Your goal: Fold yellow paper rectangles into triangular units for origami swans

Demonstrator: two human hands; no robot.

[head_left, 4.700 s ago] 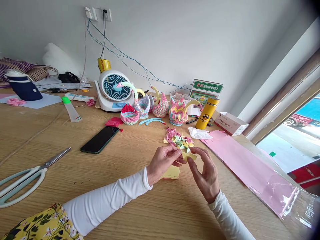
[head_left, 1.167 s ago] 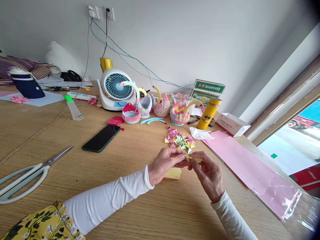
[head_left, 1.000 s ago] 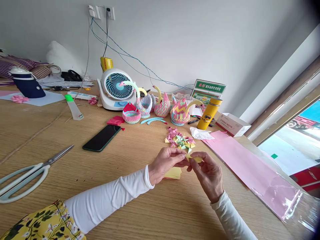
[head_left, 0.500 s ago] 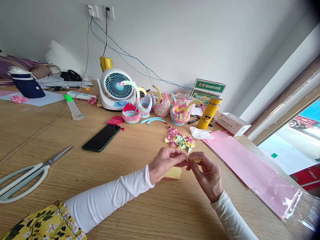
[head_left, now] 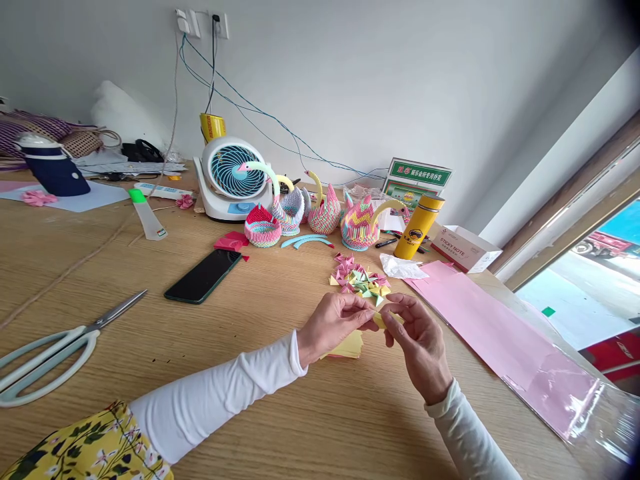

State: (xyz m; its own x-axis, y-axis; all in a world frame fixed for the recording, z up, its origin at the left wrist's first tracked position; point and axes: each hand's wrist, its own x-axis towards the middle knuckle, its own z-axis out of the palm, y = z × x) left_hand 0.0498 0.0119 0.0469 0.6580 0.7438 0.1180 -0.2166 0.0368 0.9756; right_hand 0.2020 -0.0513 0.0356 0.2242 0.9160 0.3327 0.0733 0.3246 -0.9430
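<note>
Between my two hands is a small yellow piece of paper [head_left: 380,321], partly folded and partly covered by fingers. My left hand [head_left: 337,323] pinches its left end. The fingers of my right hand [head_left: 417,337] are closed on its right side. Below my left hand lies a stack of yellow paper slips [head_left: 349,346], partly hidden by that hand. Just beyond my hands sits a pile of folded paper triangles [head_left: 357,277] in pink, green and yellow.
Behind the pile stand several paper swans [head_left: 360,227] and a fan [head_left: 235,177]. A phone [head_left: 203,277] and scissors [head_left: 70,350] lie to the left. On the right are a yellow bottle [head_left: 419,227], a sticky note box [head_left: 465,250] and pink paper sheets [head_left: 500,333].
My right hand has shifted slightly right and its fingers have loosened, showing more of the yellow paper. My left hand stays almost still, keeping its pinch.
</note>
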